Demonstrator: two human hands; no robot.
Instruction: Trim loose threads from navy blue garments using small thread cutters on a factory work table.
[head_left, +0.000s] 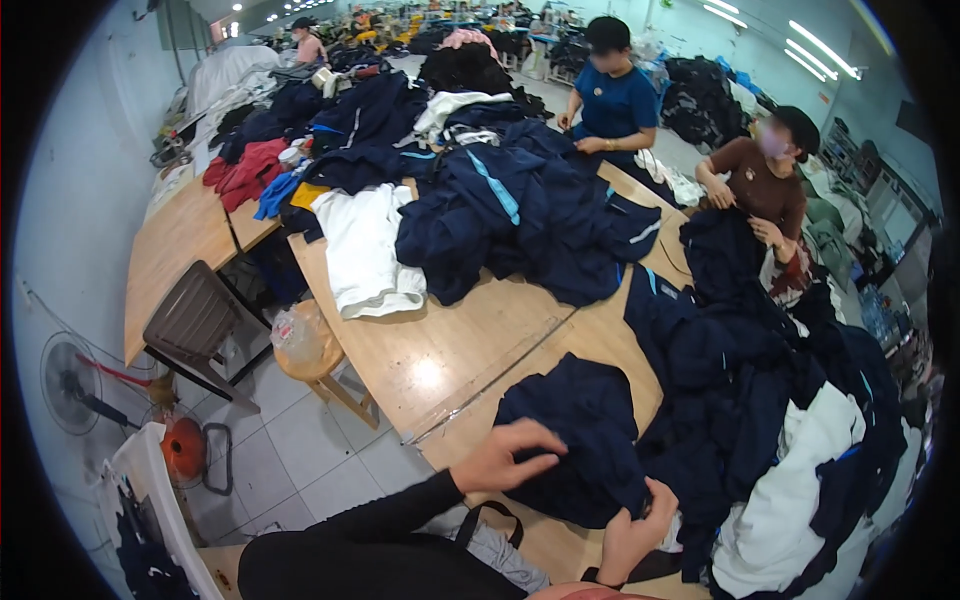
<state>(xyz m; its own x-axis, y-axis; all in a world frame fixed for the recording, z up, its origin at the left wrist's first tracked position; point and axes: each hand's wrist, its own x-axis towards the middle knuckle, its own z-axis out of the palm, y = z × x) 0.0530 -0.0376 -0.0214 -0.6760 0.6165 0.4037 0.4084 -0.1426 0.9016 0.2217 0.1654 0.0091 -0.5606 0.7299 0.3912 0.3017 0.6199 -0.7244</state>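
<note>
A dark navy garment (570,420) lies bunched on the wooden table right in front of me. Over its left edge is my left hand (512,455), fingers stretched and thumb apart, gripping nothing. At the garment's near right corner, my right hand (642,522) pinches the cloth between thumb and fingers. Just right of it spreads a large heap of navy garments (710,350) with light blue trim. White cloth (785,500) lies on the near part of that heap. Whether the garment in my hand is a top or trousers, I cannot tell.
More navy clothes (510,220) and a white garment (370,250) cover the table's far side. Two people stand beyond it, one in a blue shirt (615,100), one in brown (760,185). On the left are a stool (315,365), a chair (195,320) and a fan (70,385).
</note>
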